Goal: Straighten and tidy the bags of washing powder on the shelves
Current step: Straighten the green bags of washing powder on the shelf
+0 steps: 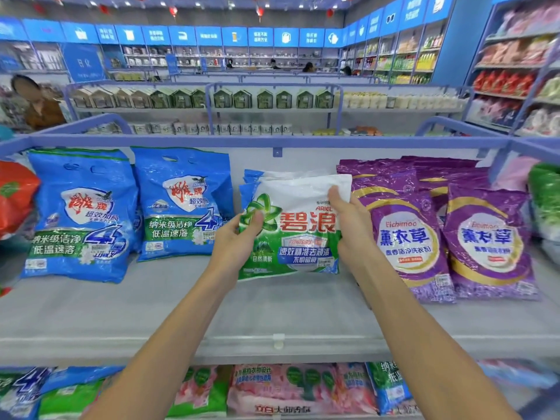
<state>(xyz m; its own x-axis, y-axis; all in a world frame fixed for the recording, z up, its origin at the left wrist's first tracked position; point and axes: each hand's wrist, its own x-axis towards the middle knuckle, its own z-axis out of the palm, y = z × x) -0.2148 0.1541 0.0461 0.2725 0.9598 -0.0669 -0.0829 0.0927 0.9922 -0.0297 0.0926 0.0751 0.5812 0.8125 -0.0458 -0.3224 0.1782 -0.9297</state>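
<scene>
A white and green washing powder bag (300, 237) stands upright in the middle of the grey shelf (181, 310). My left hand (235, 241) grips its left edge, thumb on the front. My right hand (351, 219) holds its right edge, fingers curled over the upper right corner. More bags of the same kind stand behind it. Two blue bags (81, 213) (181, 204) lean against the back on the left. Two purple bags (406, 234) (491, 241) stand at the right, with more purple ones behind.
A red bag (13, 195) shows at the far left and a green one (545, 195) at the far right. The lower shelf holds pink (291, 389), green and blue bags. A person (36, 101) stands in the aisle at the back left. Further shelving runs behind.
</scene>
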